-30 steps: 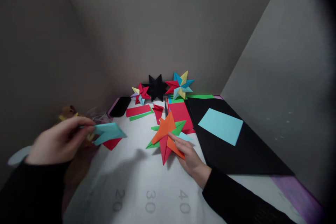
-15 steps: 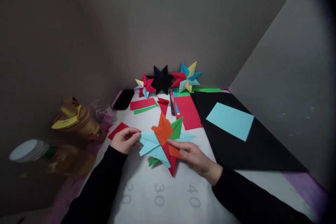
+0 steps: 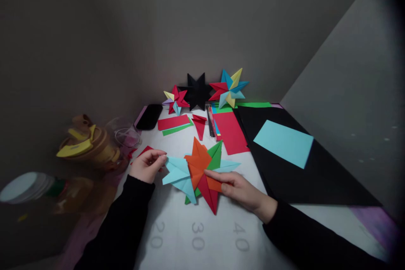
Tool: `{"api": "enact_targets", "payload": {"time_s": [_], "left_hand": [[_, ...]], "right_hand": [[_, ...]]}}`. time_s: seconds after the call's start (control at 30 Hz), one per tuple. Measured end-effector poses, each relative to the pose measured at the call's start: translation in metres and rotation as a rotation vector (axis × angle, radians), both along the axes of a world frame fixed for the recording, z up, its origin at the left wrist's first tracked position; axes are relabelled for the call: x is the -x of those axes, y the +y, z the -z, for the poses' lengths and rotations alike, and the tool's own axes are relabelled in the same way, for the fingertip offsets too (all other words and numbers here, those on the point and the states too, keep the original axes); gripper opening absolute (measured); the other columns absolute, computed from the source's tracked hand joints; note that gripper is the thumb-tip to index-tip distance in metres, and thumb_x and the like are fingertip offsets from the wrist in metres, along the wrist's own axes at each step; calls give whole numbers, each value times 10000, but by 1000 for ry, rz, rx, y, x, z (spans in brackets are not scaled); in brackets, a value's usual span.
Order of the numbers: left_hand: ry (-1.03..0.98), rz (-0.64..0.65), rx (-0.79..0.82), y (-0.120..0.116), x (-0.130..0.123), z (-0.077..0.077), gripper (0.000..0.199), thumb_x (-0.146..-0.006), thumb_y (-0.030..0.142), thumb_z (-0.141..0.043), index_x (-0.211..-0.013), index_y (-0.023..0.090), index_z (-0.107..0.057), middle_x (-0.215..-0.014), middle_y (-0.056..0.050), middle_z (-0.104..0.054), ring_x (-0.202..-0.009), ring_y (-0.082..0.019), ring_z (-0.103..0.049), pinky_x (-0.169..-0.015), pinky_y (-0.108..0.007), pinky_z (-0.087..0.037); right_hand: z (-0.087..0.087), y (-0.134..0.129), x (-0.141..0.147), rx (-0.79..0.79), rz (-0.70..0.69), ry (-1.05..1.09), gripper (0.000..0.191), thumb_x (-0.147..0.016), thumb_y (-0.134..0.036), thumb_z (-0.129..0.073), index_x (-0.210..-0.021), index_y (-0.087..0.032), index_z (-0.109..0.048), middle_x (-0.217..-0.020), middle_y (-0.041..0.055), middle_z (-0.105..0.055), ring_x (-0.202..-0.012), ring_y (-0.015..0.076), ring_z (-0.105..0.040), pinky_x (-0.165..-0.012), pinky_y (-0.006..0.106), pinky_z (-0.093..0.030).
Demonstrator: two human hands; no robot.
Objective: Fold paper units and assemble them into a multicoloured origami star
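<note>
A folded paper star (image 3: 198, 168) in orange, green, red and light blue is held above the white table surface (image 3: 177, 236). My left hand (image 3: 147, 166) pinches the upper left tip of a light blue folded piece (image 3: 179, 174), which lies at the star's left side. On the right, my right hand (image 3: 245, 190) grips the star between thumb and fingers at an orange point, with the index finger stretched to the star's centre. Whether the light blue piece is joined to the star cannot be made out.
Behind stand a black star (image 3: 196, 91), a multicoloured star (image 3: 230, 87) and a small red star (image 3: 176, 99). Red sheets (image 3: 229, 133), a phone (image 3: 149, 117) and a black board (image 3: 303, 177) with light blue paper (image 3: 284, 143) surround the work. Left are a jar (image 3: 28, 187) and brown containers (image 3: 95, 147).
The light blue piece has shifted left relative to the star, and more of the red and green points shows. My left hand still pinches its tip. The whole view has shifted slightly.
</note>
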State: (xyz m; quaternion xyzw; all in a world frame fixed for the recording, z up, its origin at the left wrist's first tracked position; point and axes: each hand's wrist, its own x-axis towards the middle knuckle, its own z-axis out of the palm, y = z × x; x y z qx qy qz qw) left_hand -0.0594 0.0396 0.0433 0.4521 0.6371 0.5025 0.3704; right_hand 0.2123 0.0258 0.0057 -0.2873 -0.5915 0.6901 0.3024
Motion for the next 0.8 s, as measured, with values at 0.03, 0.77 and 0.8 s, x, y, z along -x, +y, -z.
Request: {"api": "enact_targets", "payload": {"time_s": [0.03, 0.77, 0.8], "left_hand": [[-12, 2, 7, 0, 1, 0, 229, -611, 325, -694, -752, 153, -640, -516, 37, -577, -419, -78, -502, -417, -196, -421], [-267, 37, 125, 3, 11, 7, 332, -545, 345, -777, -750, 143, -612, -442, 66, -551, -325, -47, -469, -344, -133, -349], [-267, 39, 127, 3, 11, 7, 324, -546, 337, -777, -747, 144, -612, -443, 67, -550, -325, -48, -472, -348, -134, -355]], "right_hand": [[0, 0, 0, -5, -3, 1, 514, -823, -470, -560, -1269, -220, -514, -1304, 75, -539, -1206, 274, -490, -1029, 442, -318], [3, 4, -3, -119, -101, -40, 524, -839, -462, -556, -1296, -215, -487, -1271, 102, -569, -1160, 270, -531, -997, 469, -373], [3, 4, -4, -119, -95, -37, 521, -839, -461, -558, -1294, -217, -489, -1269, 98, -571, -1155, 269, -535, -990, 471, -381]]}}
